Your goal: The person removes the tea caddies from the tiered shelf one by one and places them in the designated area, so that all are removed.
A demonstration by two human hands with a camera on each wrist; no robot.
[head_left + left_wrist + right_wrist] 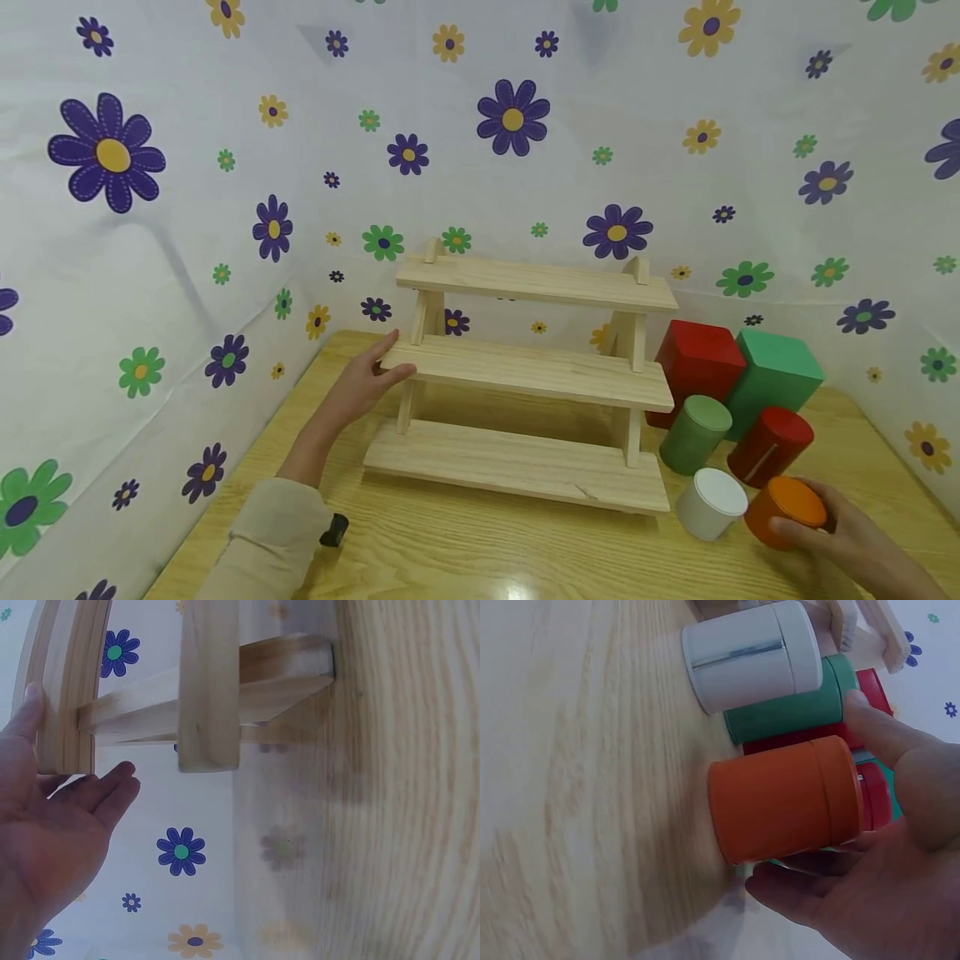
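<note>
In the head view my left hand (365,385) holds the left end of the middle board of a three-tier wooden display stand (525,375). The left wrist view shows thumb and fingers on opposite sides of the board's end (67,742). On the right, my right hand (843,533) spreads around an orange lidded can (783,512) standing on the table. Seen from the right wrist, the thumb (900,735) is straight and apart from the can, while the fingers lie beside its other side. A white can (711,504) stands just left of the orange one.
Behind these stand a green can (693,437), a dark red can (768,450), a red box (697,367) and a green box (776,375), close to the stand's right end. Flower-printed cloth (517,183) walls the back and sides of the wooden table (450,550).
</note>
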